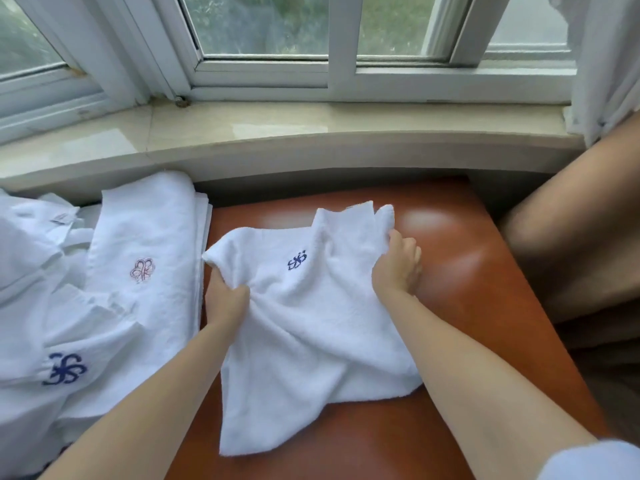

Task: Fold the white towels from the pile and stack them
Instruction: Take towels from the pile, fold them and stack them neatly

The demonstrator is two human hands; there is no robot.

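A white towel (311,327) with a dark blue embroidered emblem lies rumpled on the orange-brown table (467,306). My left hand (227,299) grips its left edge, with fingers curled into the cloth. My right hand (398,268) pinches the far right corner, which is lifted and bunched. To the left lies a pile of white towels (62,323); one of them shows a blue emblem. On top at the back of the pile lies a flatter white towel (152,247) with a pink emblem.
A pale stone window sill (277,140) runs along the far side under the white window frame. A brown upholstered armrest (571,244) stands at the right. A white curtain (606,64) hangs in the upper right corner.
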